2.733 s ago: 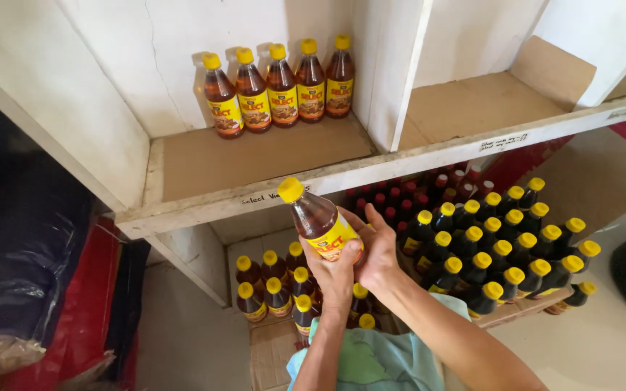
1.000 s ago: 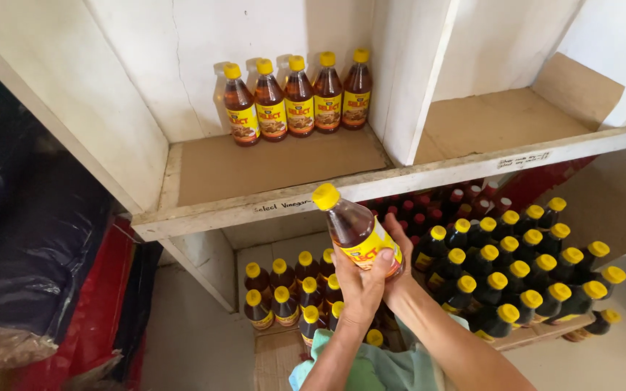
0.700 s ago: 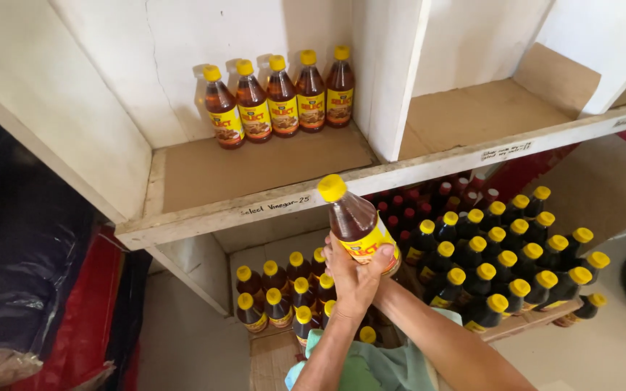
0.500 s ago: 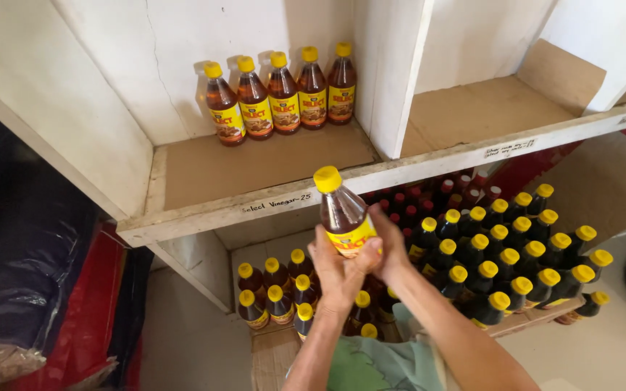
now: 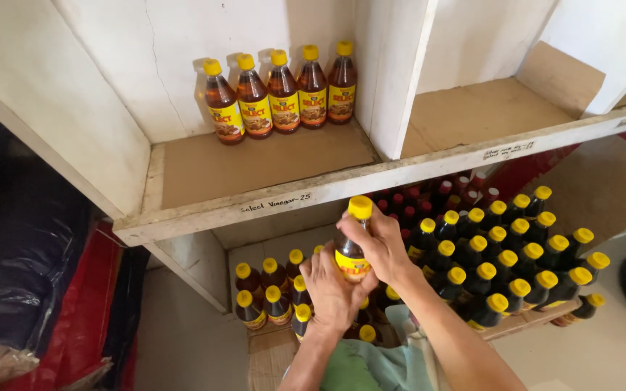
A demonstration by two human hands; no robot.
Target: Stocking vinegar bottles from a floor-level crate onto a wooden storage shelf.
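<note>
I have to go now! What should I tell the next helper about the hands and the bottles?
Left hand and right hand both grip one yellow-capped bottle, held upright below the shelf's front edge.
Five bottles stand in a row at the back of the shelf.
Many more bottles stand below, on the floor.
Done: five shelved. Left: the held bottle and the ones below.

Glossy plastic bottle [image 5: 352,250], matt cardboard shelf liner [image 5: 255,163]

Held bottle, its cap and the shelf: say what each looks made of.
Held bottle: clear, glossy, likely plastic; brown liquid shows through. Cap: smooth yellow plastic, by its look. Shelf: painted white wood or masonry, edge chipped, floor lined with brown board, seemingly cardboard.
</note>
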